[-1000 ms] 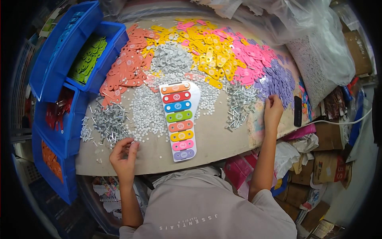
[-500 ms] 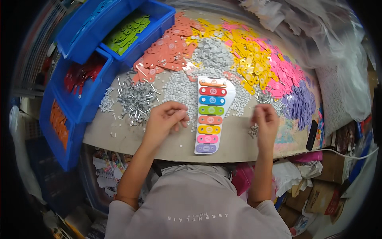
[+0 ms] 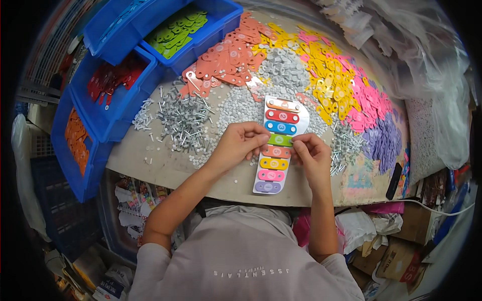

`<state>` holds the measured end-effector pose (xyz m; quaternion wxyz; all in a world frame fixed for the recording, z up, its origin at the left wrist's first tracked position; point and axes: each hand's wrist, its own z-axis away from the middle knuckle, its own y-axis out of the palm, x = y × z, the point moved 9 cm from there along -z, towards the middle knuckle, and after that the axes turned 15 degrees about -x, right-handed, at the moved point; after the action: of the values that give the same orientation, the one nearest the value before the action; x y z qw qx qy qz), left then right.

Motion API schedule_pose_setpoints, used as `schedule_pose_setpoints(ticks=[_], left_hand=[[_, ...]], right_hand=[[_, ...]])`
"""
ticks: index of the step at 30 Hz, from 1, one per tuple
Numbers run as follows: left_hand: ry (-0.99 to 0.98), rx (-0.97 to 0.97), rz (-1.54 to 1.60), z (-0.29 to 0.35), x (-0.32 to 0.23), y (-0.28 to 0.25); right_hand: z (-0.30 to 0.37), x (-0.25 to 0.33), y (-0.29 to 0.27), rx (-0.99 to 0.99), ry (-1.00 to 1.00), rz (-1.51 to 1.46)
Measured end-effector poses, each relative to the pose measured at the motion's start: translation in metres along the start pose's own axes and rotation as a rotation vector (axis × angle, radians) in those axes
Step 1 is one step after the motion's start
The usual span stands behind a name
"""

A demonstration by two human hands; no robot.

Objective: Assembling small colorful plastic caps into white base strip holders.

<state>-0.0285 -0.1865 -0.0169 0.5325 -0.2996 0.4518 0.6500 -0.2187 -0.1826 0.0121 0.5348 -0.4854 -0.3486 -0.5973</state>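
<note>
A white toy xylophone board [image 3: 304,118] lies in front of me, set with a column of coloured bars. The orange, red and blue bars [image 3: 281,127] at the far end show pale round caps; darker dots mark the ends of the nearer bars. At the left end of the green bar [image 3: 279,140], my left hand [image 3: 235,146] is closed in a pinch. My right hand [image 3: 314,156] pinches at the same bar's right end. Whatever sits between the fingertips of either hand is too small to make out.
Small white caps [image 3: 236,108] and metal screws [image 3: 188,118] lie heaped beyond my hands. Salmon [image 3: 221,62], yellow [image 3: 329,75], pink [image 3: 369,103] and purple bars [image 3: 384,143] form piles. Blue bins [image 3: 113,128] stand left. More screws [image 3: 346,145] and a black oblong object [image 3: 394,181] lie right.
Both hands have closed in on the green bar, the left moving right and the right moving left from the screw pile. The whole view has shifted slightly.
</note>
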Motion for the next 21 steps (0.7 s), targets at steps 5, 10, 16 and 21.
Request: schedule_pose_setpoints(ticks=[5,10,16,21], left_hand=[[-0.008,-0.018,-0.116,-0.005,-0.003,-0.001],[0.007,0.042,-0.231,-0.021,0.009,0.004],[-0.059,0.139,-0.321,-0.035,0.012,0.011],[-0.033,0.134,-0.373,-0.034,0.004,0.013]], right_hand=[[-0.007,-0.005,-0.003,-0.003,0.017,0.159],[-0.007,-0.021,-0.002,0.034,0.166,0.163],[-0.001,-0.024,0.011,0.081,0.263,0.076],[-0.003,-0.026,0.014,0.089,0.18,0.109]])
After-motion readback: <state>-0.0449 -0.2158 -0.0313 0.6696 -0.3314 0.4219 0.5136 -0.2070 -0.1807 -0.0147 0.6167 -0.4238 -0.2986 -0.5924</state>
